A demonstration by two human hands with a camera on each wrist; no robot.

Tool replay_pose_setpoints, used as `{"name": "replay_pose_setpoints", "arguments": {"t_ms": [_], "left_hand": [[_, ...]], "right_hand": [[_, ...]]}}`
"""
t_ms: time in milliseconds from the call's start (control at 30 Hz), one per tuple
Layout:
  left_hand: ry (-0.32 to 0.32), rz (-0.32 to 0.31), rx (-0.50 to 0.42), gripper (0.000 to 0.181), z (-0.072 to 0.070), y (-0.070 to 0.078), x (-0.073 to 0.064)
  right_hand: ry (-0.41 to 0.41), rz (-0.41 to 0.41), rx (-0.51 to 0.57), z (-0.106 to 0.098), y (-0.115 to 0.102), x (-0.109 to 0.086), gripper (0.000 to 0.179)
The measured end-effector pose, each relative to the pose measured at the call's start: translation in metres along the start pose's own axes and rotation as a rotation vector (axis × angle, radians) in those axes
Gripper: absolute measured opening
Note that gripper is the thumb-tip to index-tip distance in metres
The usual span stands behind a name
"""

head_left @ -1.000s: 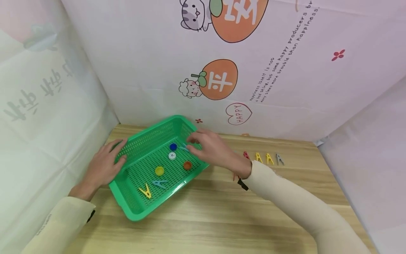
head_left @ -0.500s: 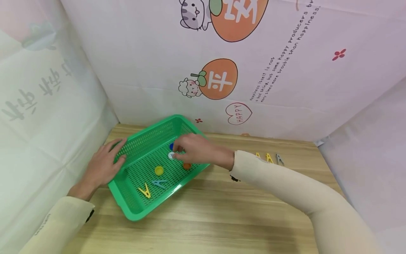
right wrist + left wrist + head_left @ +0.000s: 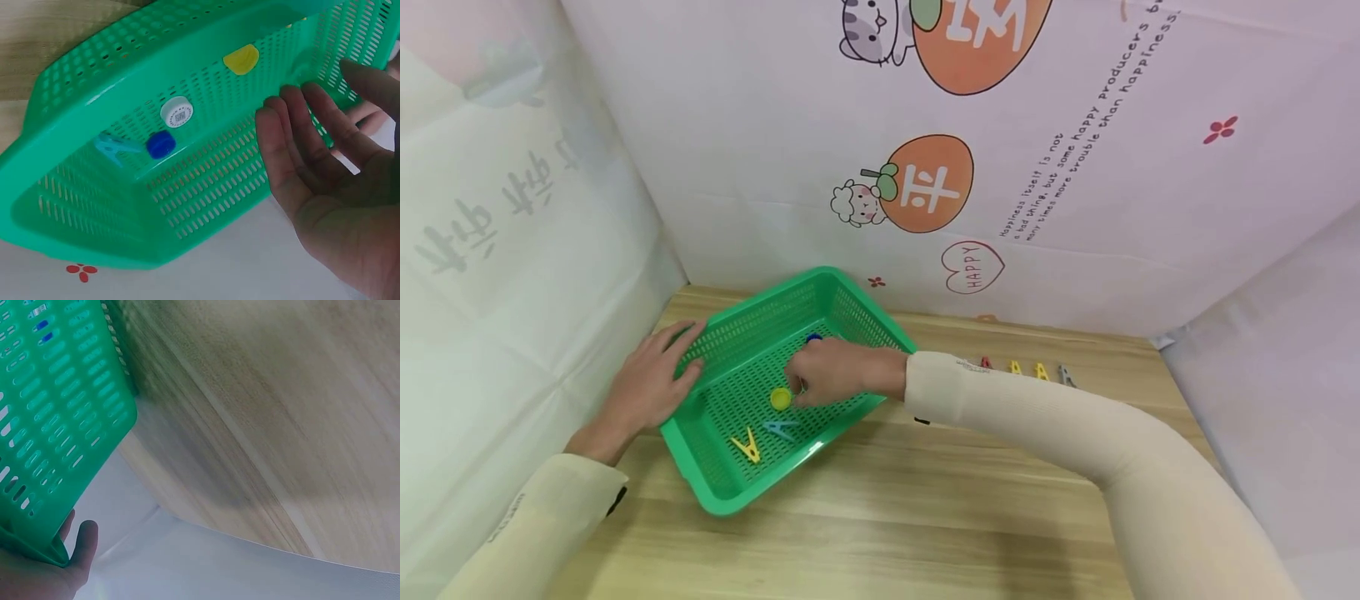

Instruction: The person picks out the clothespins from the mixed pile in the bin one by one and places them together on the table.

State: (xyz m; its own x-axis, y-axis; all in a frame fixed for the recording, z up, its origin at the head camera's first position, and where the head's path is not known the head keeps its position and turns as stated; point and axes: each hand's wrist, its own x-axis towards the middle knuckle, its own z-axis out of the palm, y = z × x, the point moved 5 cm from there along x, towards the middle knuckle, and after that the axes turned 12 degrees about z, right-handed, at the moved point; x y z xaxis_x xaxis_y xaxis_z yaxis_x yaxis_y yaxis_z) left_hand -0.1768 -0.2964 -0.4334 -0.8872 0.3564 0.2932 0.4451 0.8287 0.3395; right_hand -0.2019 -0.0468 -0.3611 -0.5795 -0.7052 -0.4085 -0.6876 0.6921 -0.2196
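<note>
Green plastic basket point(image 3: 827, 293), set towards the desk's point(image 3: 850, 533) back left corner, and the left hand point(image 3: 651, 379) grips its rim! Right hand point(image 3: 827, 371) low inside, fingers loosely bent, nothing visible in its grasp, right beside the yellow bottle cap point(image 3: 781, 398). White cap point(image 3: 178, 112), blue cap point(image 3: 161, 145), yellow clothespin point(image 3: 752, 453) and blue clothespin point(image 3: 781, 430) lie inside too; red clothespin point(image 3: 987, 363) and grey clothespin point(image 3: 1066, 377) sit near the desk's back edge. Midway, I'd judge: clothespins in and out, caps seen only inside.
</note>
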Motion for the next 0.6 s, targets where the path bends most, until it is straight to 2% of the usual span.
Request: {"name": "replay_pose_setpoints", "arguments": {"t_ms": [167,267,433,600], "left_hand": [[-0.021,-0.01,-0.002,0.062,0.0,0.0,0.0],[-0.02,-0.012,-0.007,0.062,0.0,0.001,0.0],[-0.011,-0.006,-0.009,0.062,-0.001,0.001,0.0],[-0.023,-0.009,-0.006,0.062,-0.002,0.002,0.0]], "right_hand": [[-0.102,-0.005,-0.005,0.004,-0.004,0.008,0.024],[-0.19,-0.003,-0.022,0.006,-0.003,0.014,0.034],[-0.349,0.051,-0.035,0.011,-0.002,0.022,0.049],[-0.408,0.027,-0.098,0.01,-0.01,0.028,0.048]]}}
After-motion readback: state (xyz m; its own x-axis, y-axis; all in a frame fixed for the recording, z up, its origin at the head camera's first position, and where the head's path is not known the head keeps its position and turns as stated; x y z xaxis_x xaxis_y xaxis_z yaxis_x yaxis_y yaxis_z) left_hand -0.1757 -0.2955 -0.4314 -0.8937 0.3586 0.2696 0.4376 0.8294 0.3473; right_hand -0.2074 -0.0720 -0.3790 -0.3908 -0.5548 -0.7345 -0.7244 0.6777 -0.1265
